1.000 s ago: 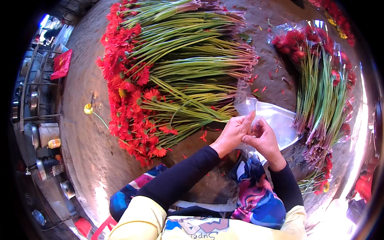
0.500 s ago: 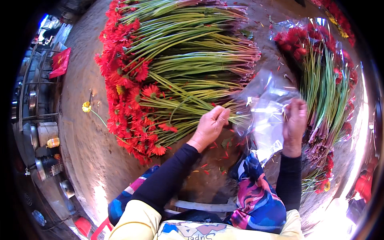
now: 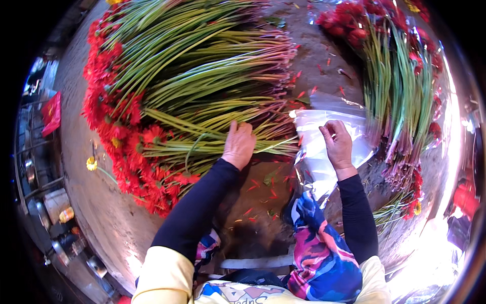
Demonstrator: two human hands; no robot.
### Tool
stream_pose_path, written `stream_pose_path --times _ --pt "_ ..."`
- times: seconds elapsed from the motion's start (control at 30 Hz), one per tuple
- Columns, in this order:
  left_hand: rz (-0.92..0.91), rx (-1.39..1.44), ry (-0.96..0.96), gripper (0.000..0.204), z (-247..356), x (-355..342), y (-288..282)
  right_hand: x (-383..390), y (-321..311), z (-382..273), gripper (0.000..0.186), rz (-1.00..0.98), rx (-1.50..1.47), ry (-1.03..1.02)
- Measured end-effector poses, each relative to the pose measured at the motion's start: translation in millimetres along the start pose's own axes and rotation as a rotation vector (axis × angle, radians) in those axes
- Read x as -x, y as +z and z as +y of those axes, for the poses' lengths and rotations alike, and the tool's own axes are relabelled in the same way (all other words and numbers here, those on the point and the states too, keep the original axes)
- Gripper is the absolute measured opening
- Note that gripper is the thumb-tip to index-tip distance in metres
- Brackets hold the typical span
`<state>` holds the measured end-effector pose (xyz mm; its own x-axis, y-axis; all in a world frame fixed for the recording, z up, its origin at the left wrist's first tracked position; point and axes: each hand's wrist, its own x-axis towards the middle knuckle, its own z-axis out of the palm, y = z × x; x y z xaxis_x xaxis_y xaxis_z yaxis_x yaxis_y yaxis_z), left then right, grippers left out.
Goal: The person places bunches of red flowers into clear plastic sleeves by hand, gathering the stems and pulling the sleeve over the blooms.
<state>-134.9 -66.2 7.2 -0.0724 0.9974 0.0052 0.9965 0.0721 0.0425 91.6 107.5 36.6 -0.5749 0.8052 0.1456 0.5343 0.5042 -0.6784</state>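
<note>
A large heap of red gerberas lies in front of me, its flower heads (image 3: 129, 147) to the left and its long green stems (image 3: 202, 81) running right to purplish ends. My left hand (image 3: 239, 145) is closed over stems at the near edge of the heap. Right of the stem ends, clear plastic sleeves (image 3: 316, 164) lie flat, catching bright glare. Above them is my right hand (image 3: 339, 149), thumb and forefinger pinched together. Whether a sleeve edge is between those fingertips I cannot make out.
Wrapped bunches of red flowers (image 3: 392, 76) lie at the right, stems toward me. A single yellow flower (image 3: 91, 163) lies left of the heap. Red petals (image 3: 253, 185) litter the brown ground. Metal shelving with pots (image 3: 38, 207) stands along the far left.
The view has shifted, and the heap sits further left. My left hand has moved back along the stems, away from their ends. The raised, crumpled plastic now lies flatter beneath my right hand.
</note>
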Motion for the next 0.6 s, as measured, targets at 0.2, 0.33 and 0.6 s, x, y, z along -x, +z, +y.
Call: stream_pose_path --times 0.2,0.33,0.6 --pt "-0.512 0.230 -0.002 0.046 -20 -7 -31 -6 -23 27 0.014 0.303 -0.403 0.346" --pt "-0.458 0.128 -0.036 0.044 -35 -2 -47 0 -26 47 0.014 0.200 -0.263 0.351" --pt "-0.451 0.085 -0.212 0.046 -32 6 -126 -28 -37 0 0.014 0.461 -0.189 -0.089"
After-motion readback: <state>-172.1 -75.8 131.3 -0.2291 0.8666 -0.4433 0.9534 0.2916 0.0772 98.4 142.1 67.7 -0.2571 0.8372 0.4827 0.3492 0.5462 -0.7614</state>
